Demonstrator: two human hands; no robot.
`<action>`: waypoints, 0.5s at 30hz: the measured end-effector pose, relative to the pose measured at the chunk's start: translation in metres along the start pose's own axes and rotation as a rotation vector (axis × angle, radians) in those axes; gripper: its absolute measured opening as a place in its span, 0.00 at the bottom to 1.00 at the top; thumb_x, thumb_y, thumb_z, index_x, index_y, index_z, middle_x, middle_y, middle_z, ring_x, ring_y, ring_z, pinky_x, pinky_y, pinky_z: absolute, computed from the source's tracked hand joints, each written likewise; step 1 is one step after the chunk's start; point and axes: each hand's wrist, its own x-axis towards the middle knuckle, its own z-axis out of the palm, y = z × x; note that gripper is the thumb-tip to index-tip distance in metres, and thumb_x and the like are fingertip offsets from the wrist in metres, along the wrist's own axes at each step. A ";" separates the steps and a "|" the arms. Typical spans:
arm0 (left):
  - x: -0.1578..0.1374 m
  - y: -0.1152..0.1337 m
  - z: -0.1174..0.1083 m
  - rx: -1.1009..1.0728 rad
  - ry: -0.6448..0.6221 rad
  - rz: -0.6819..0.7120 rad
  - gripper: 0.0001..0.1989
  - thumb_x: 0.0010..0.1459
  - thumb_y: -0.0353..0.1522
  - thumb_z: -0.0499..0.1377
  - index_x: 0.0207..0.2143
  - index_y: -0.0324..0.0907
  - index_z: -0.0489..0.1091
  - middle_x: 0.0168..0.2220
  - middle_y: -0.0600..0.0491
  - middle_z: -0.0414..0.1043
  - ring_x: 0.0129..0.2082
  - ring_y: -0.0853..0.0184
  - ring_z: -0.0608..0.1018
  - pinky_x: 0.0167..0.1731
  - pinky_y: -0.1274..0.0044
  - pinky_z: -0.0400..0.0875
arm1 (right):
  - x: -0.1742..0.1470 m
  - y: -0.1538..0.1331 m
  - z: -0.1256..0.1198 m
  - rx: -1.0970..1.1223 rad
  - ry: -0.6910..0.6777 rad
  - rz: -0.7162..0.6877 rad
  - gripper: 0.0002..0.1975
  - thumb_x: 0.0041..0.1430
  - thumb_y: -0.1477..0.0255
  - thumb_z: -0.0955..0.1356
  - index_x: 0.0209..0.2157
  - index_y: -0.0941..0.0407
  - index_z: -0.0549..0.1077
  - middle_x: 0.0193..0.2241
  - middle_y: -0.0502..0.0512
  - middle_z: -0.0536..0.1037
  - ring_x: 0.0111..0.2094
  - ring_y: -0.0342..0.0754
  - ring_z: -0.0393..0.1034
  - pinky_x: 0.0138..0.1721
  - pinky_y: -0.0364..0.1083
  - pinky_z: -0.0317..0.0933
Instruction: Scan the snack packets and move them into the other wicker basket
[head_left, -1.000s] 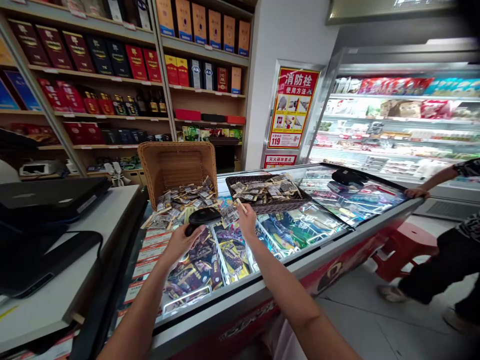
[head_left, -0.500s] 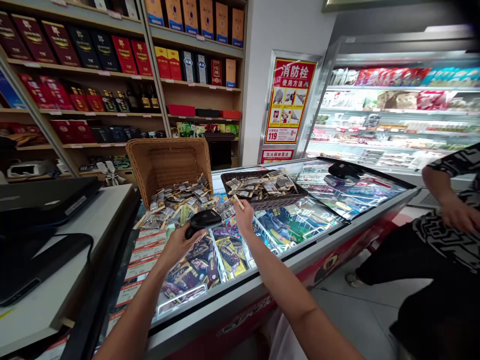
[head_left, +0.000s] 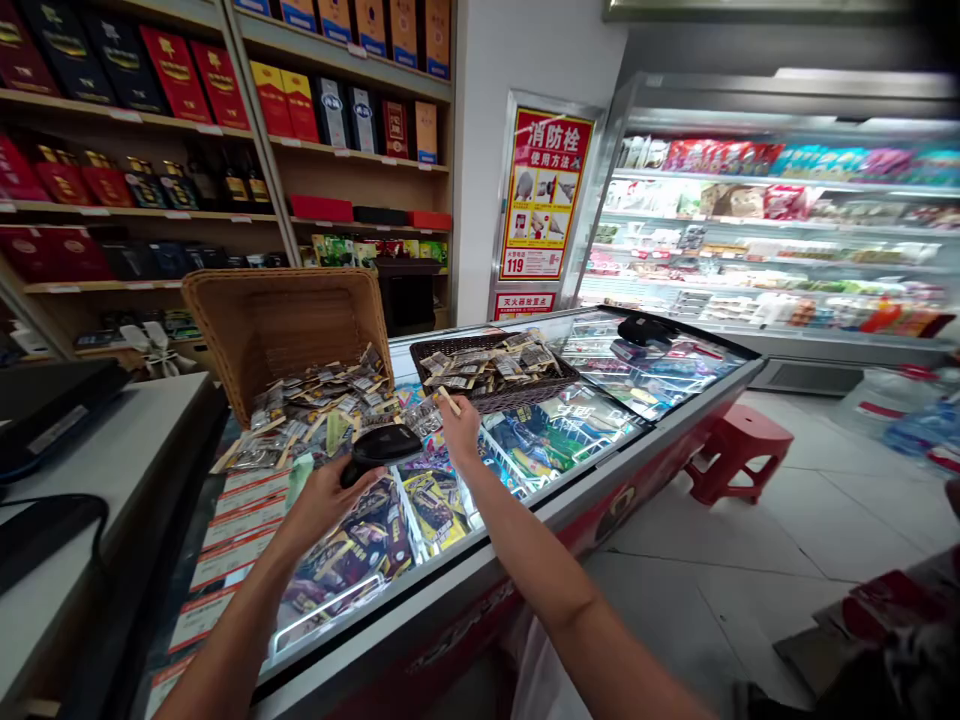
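Note:
My left hand [head_left: 327, 498] is closed around the handle of a black barcode scanner [head_left: 384, 444], its head pointing right. Between the closed fingers of my right hand [head_left: 460, 430] is the wooden stick of a small clear-wrapped packet [head_left: 422, 417], held in front of the scanner head. Left of it, more stick packets [head_left: 330, 395] spill from a tipped tan wicker basket [head_left: 289, 310] onto the glass top. Behind my right hand stands a low dark woven basket [head_left: 517, 400] heaped with similar packets [head_left: 510, 365].
Under the glass of the chest freezer [head_left: 600, 450] lie wrapped goods in wire baskets. A counter [head_left: 142, 470] with black equipment is at left. A red stool [head_left: 739, 455] and water bottles [head_left: 877, 400] are on the floor at right. Shelves of boxes line the back.
My view has turned right, so the scene shifts left. The person at right has mostly gone out of view, uncovering the red stool. Both hands keep their hold, the packet still before the scanner.

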 end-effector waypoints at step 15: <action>0.022 0.081 0.041 -0.038 -0.091 0.042 0.39 0.38 0.72 0.61 0.22 0.46 0.67 0.15 0.56 0.65 0.17 0.67 0.66 0.20 0.75 0.59 | 0.102 -0.028 -0.108 -0.133 0.382 -0.075 0.12 0.66 0.63 0.67 0.47 0.53 0.71 0.32 0.52 0.78 0.35 0.50 0.73 0.40 0.46 0.68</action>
